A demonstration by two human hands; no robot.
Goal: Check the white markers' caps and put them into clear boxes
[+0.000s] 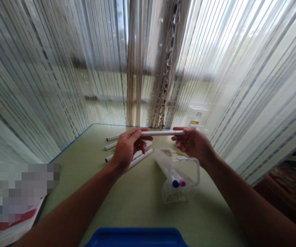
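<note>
A white marker pen (160, 133) is held level above the table, one end in each hand. My left hand (127, 145) pinches its left end between thumb and fingers. The right end sits in the fingertips of my right hand (192, 142), which hides that tip. Below my left hand several white markers (144, 156) with differently coloured ends lie loose on the table. Under my right hand a clear plastic case (164, 164) lies on its side, its open end facing me. Inside it are a marker with a blue end (175, 184) and one with a pink end (182, 182).
The pale green table (127, 206) has a blue edge. A blue plastic object (137, 238) is at the near edge. A clear lid-like piece (198, 115) stands at the back right. String curtains (106, 68) hang behind the table. At left lies a partly blurred item (21, 219).
</note>
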